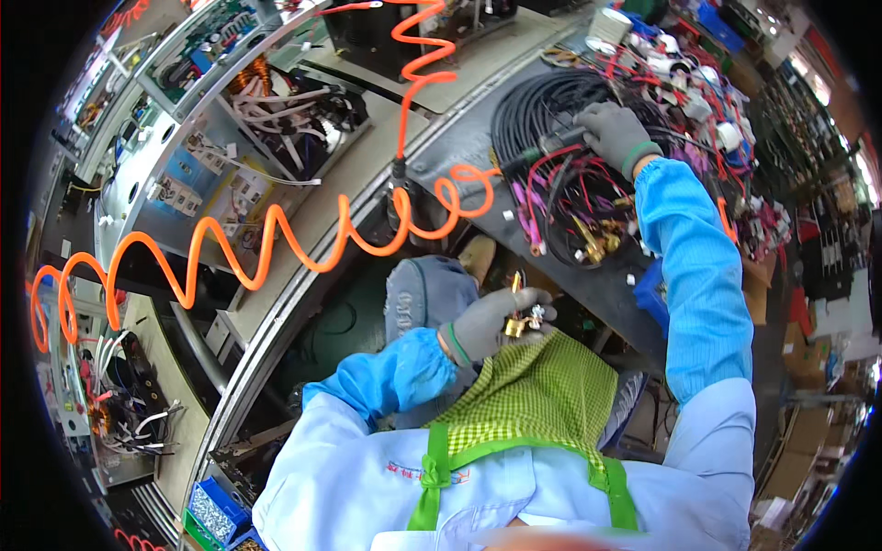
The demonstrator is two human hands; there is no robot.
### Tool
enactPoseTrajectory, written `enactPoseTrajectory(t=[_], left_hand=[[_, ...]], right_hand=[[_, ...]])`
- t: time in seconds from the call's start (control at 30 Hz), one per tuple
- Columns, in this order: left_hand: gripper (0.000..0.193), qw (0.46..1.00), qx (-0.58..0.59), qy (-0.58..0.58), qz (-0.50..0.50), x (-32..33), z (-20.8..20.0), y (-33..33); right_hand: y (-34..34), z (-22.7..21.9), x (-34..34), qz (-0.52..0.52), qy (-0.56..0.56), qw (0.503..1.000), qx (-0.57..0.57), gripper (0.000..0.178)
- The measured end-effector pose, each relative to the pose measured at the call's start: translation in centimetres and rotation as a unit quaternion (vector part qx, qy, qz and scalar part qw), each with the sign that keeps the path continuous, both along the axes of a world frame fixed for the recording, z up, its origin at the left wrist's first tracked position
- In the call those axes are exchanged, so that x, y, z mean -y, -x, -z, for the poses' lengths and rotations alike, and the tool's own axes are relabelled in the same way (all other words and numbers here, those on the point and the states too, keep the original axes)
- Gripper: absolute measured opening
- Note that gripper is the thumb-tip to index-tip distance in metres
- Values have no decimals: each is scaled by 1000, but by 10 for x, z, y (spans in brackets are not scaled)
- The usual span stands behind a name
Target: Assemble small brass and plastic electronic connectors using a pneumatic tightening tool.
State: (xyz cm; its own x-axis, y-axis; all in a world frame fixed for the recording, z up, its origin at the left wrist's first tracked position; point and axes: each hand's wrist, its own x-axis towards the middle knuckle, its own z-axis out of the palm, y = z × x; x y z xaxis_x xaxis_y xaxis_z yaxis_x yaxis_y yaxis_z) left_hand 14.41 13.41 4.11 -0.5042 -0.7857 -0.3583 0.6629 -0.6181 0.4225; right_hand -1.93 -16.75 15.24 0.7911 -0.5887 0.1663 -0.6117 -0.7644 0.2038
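Observation:
My left hand (496, 323), in a grey glove, is closed around small brass fittings (516, 323) above my lap; some silvery bits show beside them. My right hand (614, 133), also gloved, reaches far forward over the dark table and grips a black and green cylindrical air tool (557, 140). An orange coiled hose (342, 241) runs to the tool's near end. Under and behind that hand lies a large coil of black cable (522, 108). Several brass fittings (595, 241) lie near it among red and purple leads.
A heap of wires with connectors (707, 110) covers the table's far right. Open metal machine housings (147, 184) with circuit boards and cables stand along a rail at the left. A blue bin of screws (216, 514) sits at lower left. Another blue bin (652, 294) is beside my right sleeve.

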Motion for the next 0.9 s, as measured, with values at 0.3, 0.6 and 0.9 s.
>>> enactPoseTrajectory(t=[0.3,0.6,0.9], left_hand=[[41,995,75,66,-16,9,12,-13],[40,990,81,99,-58,0,24,-21],[36,990,111,70,-50,3,30,-15]], right_hand=[[-91,-9,13,52,-52,949,-307,61],[-64,9,33,80,20,944,-319,53],[-73,-64,-5,30,-90,980,-174,68]])
